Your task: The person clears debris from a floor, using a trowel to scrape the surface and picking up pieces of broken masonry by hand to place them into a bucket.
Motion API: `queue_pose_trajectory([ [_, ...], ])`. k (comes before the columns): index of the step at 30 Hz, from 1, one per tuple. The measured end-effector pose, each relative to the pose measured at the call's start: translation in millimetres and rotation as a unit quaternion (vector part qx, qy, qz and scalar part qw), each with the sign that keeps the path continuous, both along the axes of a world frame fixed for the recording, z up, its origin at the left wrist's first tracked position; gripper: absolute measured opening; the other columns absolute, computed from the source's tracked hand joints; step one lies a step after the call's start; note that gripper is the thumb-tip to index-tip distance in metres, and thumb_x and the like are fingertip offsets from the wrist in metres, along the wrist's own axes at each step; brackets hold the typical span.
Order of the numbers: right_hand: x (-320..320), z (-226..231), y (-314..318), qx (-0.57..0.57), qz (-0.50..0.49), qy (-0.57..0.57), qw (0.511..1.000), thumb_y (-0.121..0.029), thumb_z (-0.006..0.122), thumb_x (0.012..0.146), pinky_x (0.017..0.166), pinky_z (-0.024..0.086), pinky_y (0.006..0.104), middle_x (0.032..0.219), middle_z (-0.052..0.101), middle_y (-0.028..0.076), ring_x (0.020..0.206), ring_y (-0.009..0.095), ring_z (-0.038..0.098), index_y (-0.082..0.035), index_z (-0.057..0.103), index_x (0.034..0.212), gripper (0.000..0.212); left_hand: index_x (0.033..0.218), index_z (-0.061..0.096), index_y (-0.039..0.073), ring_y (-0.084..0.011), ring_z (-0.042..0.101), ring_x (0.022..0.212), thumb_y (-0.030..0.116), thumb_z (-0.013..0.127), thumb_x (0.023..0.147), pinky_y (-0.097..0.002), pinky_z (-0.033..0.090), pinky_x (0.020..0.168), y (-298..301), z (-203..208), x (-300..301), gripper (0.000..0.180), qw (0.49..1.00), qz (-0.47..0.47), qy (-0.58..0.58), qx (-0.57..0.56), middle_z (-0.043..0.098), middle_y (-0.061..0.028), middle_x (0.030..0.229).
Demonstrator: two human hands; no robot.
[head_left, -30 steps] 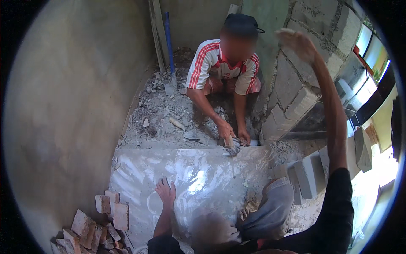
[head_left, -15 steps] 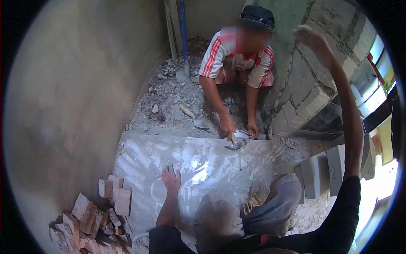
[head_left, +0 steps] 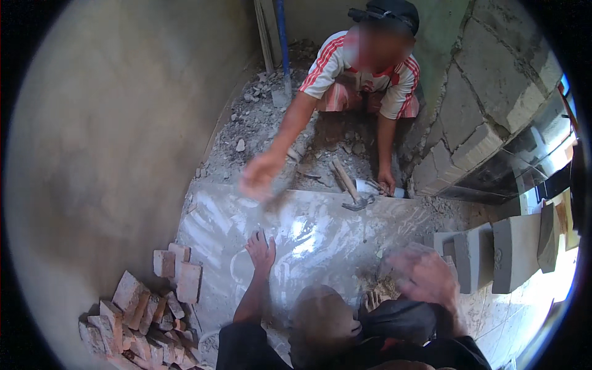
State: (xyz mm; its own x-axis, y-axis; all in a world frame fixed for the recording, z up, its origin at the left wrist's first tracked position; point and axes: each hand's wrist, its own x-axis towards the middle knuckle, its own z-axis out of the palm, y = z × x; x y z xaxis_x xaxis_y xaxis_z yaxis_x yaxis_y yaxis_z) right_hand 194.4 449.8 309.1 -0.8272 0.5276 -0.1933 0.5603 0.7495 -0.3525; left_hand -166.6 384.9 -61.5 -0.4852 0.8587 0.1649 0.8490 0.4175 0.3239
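Note:
My left hand [head_left: 261,250] rests on a smooth grey slab [head_left: 216,246], fingers stretched out and holding nothing. My right hand [head_left: 425,274] is low over my right knee, smeared by motion, so its fingers cannot be read. A claw hammer [head_left: 353,190] lies by the slab's far edge, its head on the slab and its wooden handle over the rubble. Beyond the slab a co-worker crouches. The co-worker's one hand [head_left: 262,174] reaches, blurred, over the far left part of the slab; the other hand [head_left: 386,181] is down beside a pale pipe-like piece [head_left: 398,193].
Broken bricks [head_left: 139,320] are heaped at the lower left beside a plastered wall [head_left: 123,154]. Rubble [head_left: 253,123] covers the ground beyond the slab, where a blue-handled shovel [head_left: 283,55] stands upright. Grey blocks [head_left: 475,256] are lined up at the right.
My right hand has swung down from high at the right to my knee. The co-worker has let go of the hammer and stretched that arm to the left. My left hand stays on the slab.

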Motion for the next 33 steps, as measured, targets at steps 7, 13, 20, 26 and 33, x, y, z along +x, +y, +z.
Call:
queue_pose_trajectory([
  [7, -9.7, -19.0, 10.6, 0.001, -0.147, -0.056, 0.987, -0.019, 0.056, 0.072, 0.09, 0.043, 0.0438, 0.11, 0.059, 0.017, 0.106, 0.033, 0.055, -0.003, 0.053, 0.11, 0.042, 0.127, 0.046, 0.005, -0.0328, 0.043, 0.11, 0.034, 0.055, 0.084, -0.0466, 0.031, 0.092, -5.4, -1.2, -3.7, 0.053, 1.0, 0.01, 0.0, -0.022, 0.046, -0.0152, 0.124],
  [13, -1.1, -38.0, 4.7, 0.015, -0.058, -0.053, 0.997, -0.022, 0.054, 0.075, 0.086, 0.047, 0.0405, 0.107, 0.06, 0.017, 0.102, 0.029, 0.058, -0.005, 0.054, 0.109, 0.037, 0.128, 0.047, 0.006, -0.0321, 0.044, 0.11, 0.034, 0.054, 0.084, -0.0471, 0.031, 0.093, -4.9, -1.7, -2.7, 0.053, 0.999, 0.017, 0.007, -0.028, 0.046, -0.0148, 0.125],
  [20, 4.4, -45.2, 2.7, 0.011, -0.06, -0.072, 0.996, -0.024, 0.054, 0.076, 0.089, 0.045, 0.0394, 0.112, 0.058, 0.016, 0.105, 0.029, 0.056, -0.003, 0.054, 0.112, 0.041, 0.128, 0.047, 0.006, -0.0324, 0.044, 0.111, 0.035, 0.054, 0.084, -0.0474, 0.03, 0.092, -4.1, 2.6, -1.2, 0.053, 0.999, 0.016, -0.003, -0.033, 0.046, -0.016, 0.125],
  [26, -1.5, -33.5, 3.2, 0.011, -0.045, -0.079, 0.996, -0.025, 0.053, 0.077, 0.087, 0.046, 0.0384, 0.108, 0.059, 0.015, 0.104, 0.028, 0.057, -0.003, 0.054, 0.112, 0.041, 0.128, 0.047, 0.006, -0.0324, 0.044, 0.109, 0.034, 0.054, 0.084, -0.0471, 0.031, 0.091, -5.2, 2.8, -2.0, 0.053, 1.0, 0.015, 0.011, -0.024, 0.047, -0.0163, 0.124],
  [33, 3.5, -41.9, 0.8, 0.057, -0.026, -0.058, 0.996, -0.029, 0.054, 0.079, 0.083, 0.048, 0.0367, 0.108, 0.059, 0.014, 0.101, 0.027, 0.058, -0.004, 0.054, 0.111, 0.041, 0.125, 0.047, 0.003, -0.0343, 0.044, 0.109, 0.031, 0.055, 0.084, -0.0484, 0.03, 0.092, -5.4, 4.4, -0.8, 0.05, 1.0, 0.002, -0.001, 0.003, 0.047, -0.0166, 0.122],
])
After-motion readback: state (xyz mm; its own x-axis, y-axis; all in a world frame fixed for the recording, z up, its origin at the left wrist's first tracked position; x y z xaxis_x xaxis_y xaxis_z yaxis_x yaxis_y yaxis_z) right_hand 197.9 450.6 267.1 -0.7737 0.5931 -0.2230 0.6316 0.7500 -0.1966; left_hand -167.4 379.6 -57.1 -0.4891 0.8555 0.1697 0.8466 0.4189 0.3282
